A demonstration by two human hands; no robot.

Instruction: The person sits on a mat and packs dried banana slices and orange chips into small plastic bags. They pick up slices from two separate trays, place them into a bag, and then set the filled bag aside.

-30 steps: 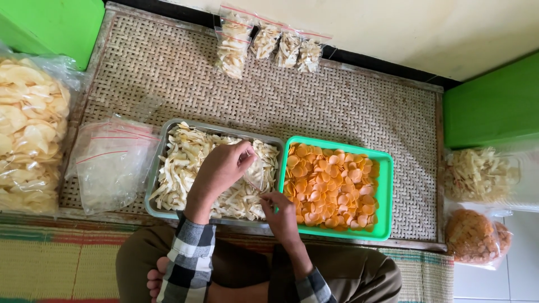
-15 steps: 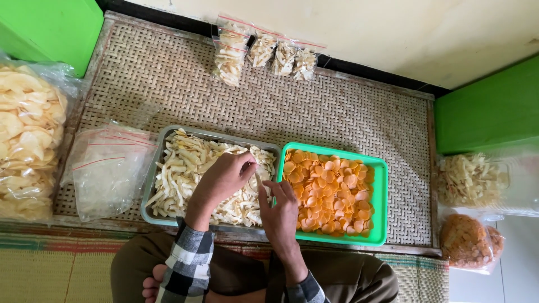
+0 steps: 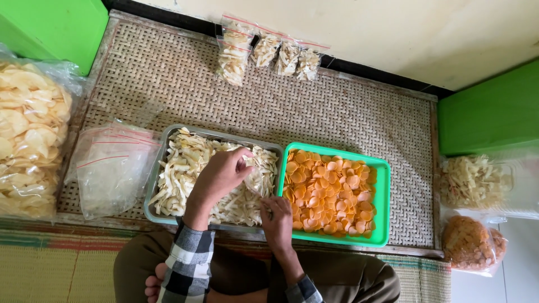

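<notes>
A grey metal tray (image 3: 152,191) full of pale chip strips (image 3: 179,174) lies on a woven mat, touching a green plastic tray (image 3: 384,202) of round orange chips (image 3: 331,196). My left hand (image 3: 220,175), in a checkered sleeve, hovers over the pale strips with its fingers pinched on a few of them. My right hand (image 3: 276,217) rests at the seam between the two trays. Its fingers are closed on what looks like a small clear bag (image 3: 259,178) that reaches up toward the left hand's fingertips.
A pile of empty clear bags (image 3: 109,168) lies left of the grey tray, beside a big sack of pale crackers (image 3: 28,134). Several small filled bags (image 3: 269,53) line the mat's far edge. More bagged snacks (image 3: 474,182) sit at the right. Green blocks stand at both far corners.
My left hand has shifted slightly right over the pale strips, closing toward the right hand. The right hand has stayed at the tray seam. The view has drifted a little.
</notes>
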